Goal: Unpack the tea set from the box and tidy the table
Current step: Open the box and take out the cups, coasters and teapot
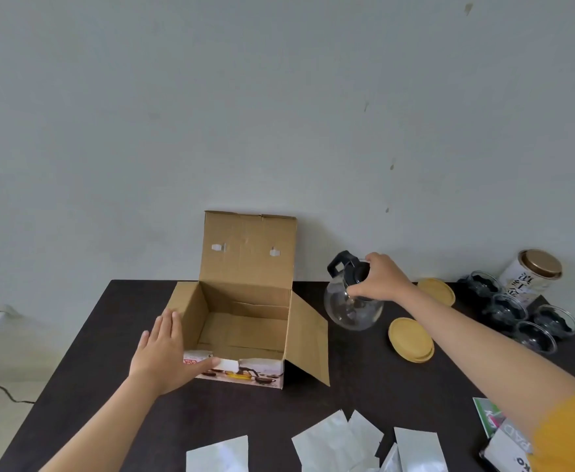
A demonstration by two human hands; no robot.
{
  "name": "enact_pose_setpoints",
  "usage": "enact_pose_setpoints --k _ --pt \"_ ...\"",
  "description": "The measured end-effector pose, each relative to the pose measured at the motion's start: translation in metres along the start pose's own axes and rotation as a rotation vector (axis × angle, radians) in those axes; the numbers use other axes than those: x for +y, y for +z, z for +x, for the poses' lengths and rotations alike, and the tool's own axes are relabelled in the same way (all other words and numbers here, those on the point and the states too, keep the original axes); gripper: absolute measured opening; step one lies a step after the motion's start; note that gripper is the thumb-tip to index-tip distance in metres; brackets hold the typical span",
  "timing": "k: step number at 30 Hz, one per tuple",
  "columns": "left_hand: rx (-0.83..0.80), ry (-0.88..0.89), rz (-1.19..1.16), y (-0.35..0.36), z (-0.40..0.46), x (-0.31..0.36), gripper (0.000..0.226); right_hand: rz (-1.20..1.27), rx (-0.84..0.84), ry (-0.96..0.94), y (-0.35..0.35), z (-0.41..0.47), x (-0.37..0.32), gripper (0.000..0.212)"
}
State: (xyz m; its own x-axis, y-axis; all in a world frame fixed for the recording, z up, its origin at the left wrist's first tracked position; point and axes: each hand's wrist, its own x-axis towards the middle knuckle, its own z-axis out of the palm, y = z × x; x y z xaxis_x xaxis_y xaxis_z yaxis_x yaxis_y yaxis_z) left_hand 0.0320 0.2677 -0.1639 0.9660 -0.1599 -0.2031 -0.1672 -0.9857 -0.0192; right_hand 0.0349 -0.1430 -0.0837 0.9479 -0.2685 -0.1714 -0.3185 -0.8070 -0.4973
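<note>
An open cardboard box [245,301] stands on the dark table [357,383], its lid flap up against the wall and a side flap hanging out to the right; its inside looks empty. My left hand [163,352] lies flat against the box's front left corner, fingers spread. A clear glass teapot [352,304] with a black handle and lid sits to the right of the box. My right hand [379,277] grips its lid from above. Several small glass cups [517,315] are grouped at the far right.
Two round yellow coasters [410,338] [436,291] lie right of the teapot. A tea tin [531,274] with a gold lid stands at the back right. White paper bags [333,441] and printed packets [497,437] lie along the near edge.
</note>
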Motion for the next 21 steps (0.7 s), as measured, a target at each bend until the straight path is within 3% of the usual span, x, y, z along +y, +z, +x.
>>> enact_pose_setpoints --k 9,17,21 --pt "-0.009 -0.041 -0.029 0.006 -0.002 0.001 0.144 -0.074 -0.058 0.136 0.045 0.033 0.021 0.083" --pt "0.005 -0.061 -0.035 0.008 -0.004 0.006 0.139 -0.071 -0.085 0.177 0.046 0.047 0.022 0.083" --pt "0.011 -0.073 -0.103 0.012 -0.007 0.009 0.144 -0.140 0.065 0.238 0.056 0.029 0.012 0.072"
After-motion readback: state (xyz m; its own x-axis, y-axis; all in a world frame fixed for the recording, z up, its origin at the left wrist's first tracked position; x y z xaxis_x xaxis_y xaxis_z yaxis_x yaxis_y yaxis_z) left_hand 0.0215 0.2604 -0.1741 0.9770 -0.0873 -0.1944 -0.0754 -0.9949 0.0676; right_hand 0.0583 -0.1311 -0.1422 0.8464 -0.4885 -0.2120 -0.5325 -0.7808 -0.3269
